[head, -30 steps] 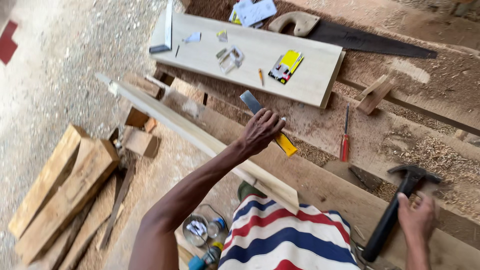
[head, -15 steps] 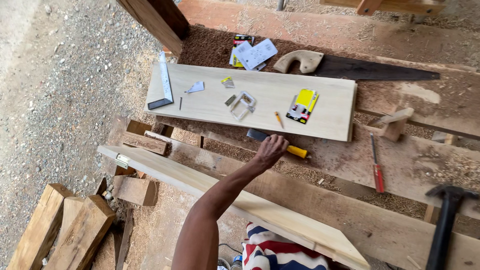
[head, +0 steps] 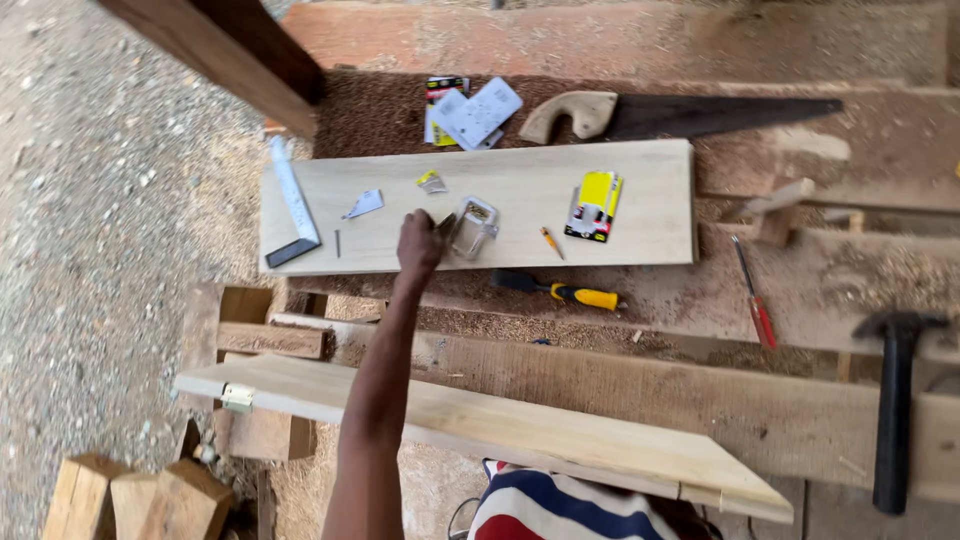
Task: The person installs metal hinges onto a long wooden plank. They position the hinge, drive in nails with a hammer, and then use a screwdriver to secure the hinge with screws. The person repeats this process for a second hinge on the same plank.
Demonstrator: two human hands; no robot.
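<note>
Gravel ground (head: 110, 230), sawdust-strewn workbench (head: 640, 310), daylight

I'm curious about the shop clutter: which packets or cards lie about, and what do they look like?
Yellow-and-black card packet: on the pale board, right part.
White blister card: on sawdust beyond the board, over a dark packet.
Clear plastic pack: mid-board, by the left hand.

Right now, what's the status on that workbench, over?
Left hand stretched out over pale board, fingers at clear plastic packet. Right hand out of view. Hammer stands at right. Chisel and pencil lie close by, not blocking.
</note>
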